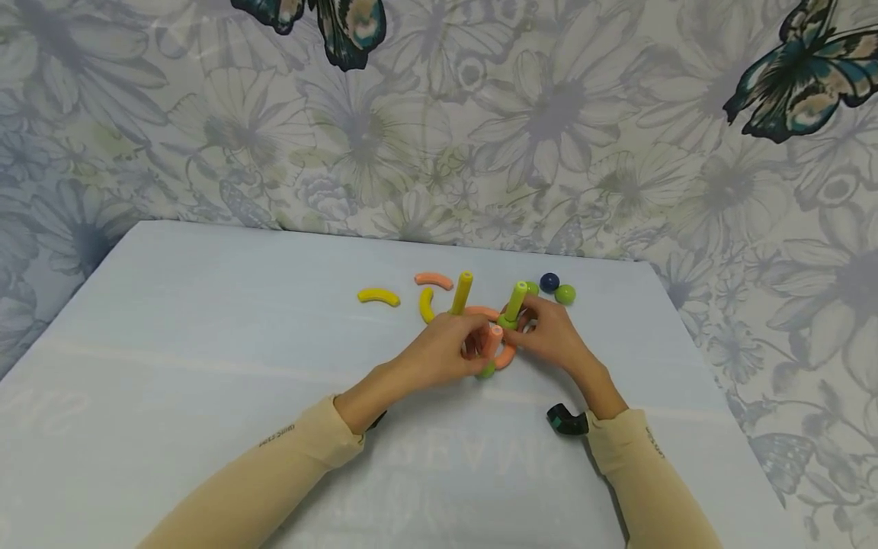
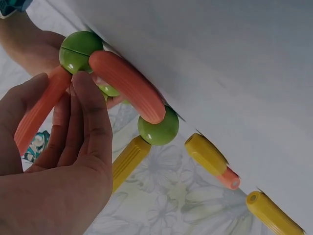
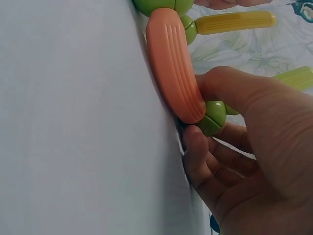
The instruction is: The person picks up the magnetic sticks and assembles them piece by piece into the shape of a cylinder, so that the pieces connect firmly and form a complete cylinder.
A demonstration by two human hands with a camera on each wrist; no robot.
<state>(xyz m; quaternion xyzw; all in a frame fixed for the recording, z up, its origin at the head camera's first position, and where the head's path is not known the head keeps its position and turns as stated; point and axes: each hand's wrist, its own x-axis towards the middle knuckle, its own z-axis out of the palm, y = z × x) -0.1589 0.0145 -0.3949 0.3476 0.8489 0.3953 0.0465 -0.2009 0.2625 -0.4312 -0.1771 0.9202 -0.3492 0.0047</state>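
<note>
On the white table, green balls joined by curved orange pieces form a low frame, with straight sticks standing up from it. My left hand [image 1: 439, 352] grips the upright orange stick [image 2: 43, 111], its fingertips against the green ball [image 2: 80, 46] at the base. Around another corner ball [image 3: 213, 117], my right hand [image 1: 554, 333] closes with thumb and fingers, beside the curved orange piece [image 3: 173, 66]. A light green stick [image 1: 514, 303] rises above that ball. The yellow stick [image 1: 463, 293] stands at a back corner, beyond my left hand.
Left of the frame lie two curved yellow pieces, one farther out [image 1: 379, 296], and a loose curved orange piece [image 1: 434, 280]. A dark blue ball [image 1: 549, 283] and green balls [image 1: 565, 294] sit behind my right hand. The flower-patterned wall [image 1: 425, 152] borders the table's far edge.
</note>
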